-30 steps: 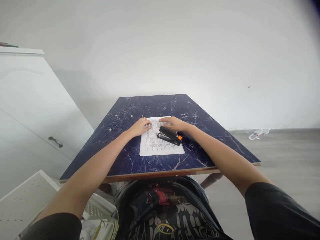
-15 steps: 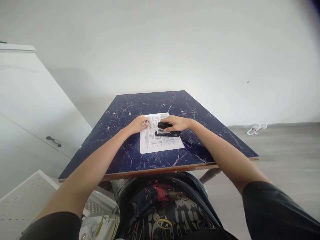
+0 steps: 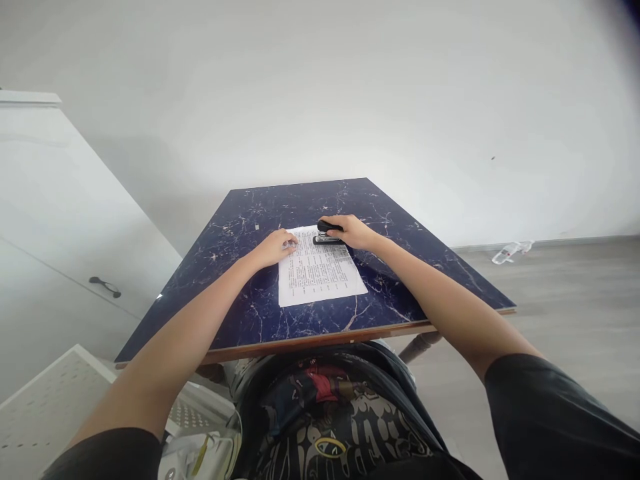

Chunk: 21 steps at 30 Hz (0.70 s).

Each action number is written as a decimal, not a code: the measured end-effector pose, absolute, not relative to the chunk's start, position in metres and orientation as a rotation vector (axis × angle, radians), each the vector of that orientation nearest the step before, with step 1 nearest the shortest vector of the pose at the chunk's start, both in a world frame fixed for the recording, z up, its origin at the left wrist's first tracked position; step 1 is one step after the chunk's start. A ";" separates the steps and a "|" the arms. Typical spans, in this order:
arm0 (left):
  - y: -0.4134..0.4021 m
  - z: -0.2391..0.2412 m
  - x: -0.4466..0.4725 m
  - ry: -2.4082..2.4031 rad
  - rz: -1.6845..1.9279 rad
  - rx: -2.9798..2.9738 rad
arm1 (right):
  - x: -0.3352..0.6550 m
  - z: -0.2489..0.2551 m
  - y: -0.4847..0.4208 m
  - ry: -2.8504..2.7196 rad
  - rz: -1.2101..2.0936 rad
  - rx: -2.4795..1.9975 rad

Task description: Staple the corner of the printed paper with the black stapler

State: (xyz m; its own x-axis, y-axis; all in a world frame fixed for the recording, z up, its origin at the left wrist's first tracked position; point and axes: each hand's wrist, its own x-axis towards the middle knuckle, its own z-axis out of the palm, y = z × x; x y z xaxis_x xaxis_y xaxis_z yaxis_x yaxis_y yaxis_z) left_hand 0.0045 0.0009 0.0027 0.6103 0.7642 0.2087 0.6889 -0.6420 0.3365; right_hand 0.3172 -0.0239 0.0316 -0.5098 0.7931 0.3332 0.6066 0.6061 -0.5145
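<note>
Now right-hand fingers (image 3: 336, 223) wrap the stapler (image 3: 327, 235).

Black short sleeves (image 3: 550, 413), dark shirt (image 3: 325, 417) with red, white, yellow print.

Gripped the stapler (image 3: 327, 233) with the right hand (image 3: 354, 231) at the far edge of the paper (image 3: 320, 279). Rested the left hand (image 3: 275, 246) on its far left corner, atop the dark table (image 3: 250, 320).

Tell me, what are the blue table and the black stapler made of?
The table top looks like glossy blue laminate printed as marble: white veins, a brown wooden-looking edge. Real stone is possible. The stapler seems black plastic on top, with a shiny metal strip beneath.
</note>
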 end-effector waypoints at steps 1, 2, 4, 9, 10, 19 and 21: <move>0.000 0.004 0.005 1.198 0.492 2.611 | 0.315 0.031 -0.023 -2.311 0.456 -1.098; -0.001 0.005 0.005 1.198 0.489 2.608 | 0.313 0.030 -0.023 -2.330 0.458 -1.098; -0.002 0.006 0.006 1.192 0.479 2.606 | 0.310 0.029 -0.023 -2.362 0.462 -1.108; -0.002 0.003 0.005 1.266 0.577 2.533 | 0.307 0.028 -0.022 -2.373 0.475 -1.128; -0.002 0.002 0.005 1.318 0.624 2.511 | 0.307 0.028 -0.023 -2.372 0.474 -1.115; -0.002 0.002 0.006 1.784 0.609 2.342 | 0.312 0.029 -0.025 -2.386 0.459 -1.110; -0.003 0.003 0.006 1.776 0.592 2.332 | 0.312 0.028 -0.025 -2.393 0.468 -1.131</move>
